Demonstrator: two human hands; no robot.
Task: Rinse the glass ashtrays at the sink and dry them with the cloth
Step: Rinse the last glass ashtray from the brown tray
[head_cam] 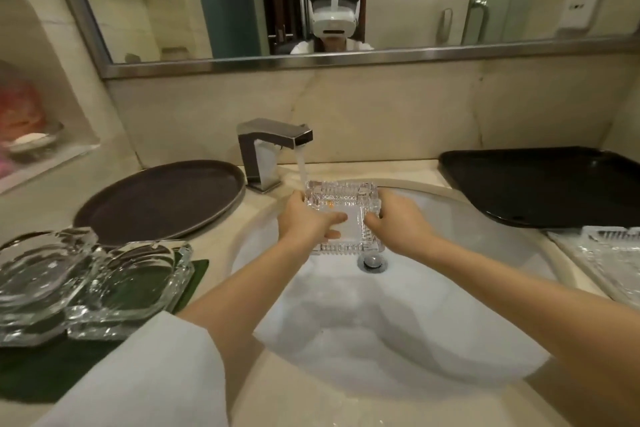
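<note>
A square cut-glass ashtray (341, 199) is held over the white sink basin (450, 253), under water running from the metal faucet (273, 142). My left hand (304, 222) grips its left edge, thumb on the rim and fingers across the inside. My right hand (398, 222) grips its right edge. Two more glass ashtrays (41, 274) (131, 284) sit on a green cloth (197, 274) on the counter at the left.
A round brown tray (162, 201) lies left of the faucet and a black rectangular tray (540, 184) at the right. A patterned glass tray (609, 253) sits at the right edge. The drain (372, 262) is below the ashtray. A mirror hangs above.
</note>
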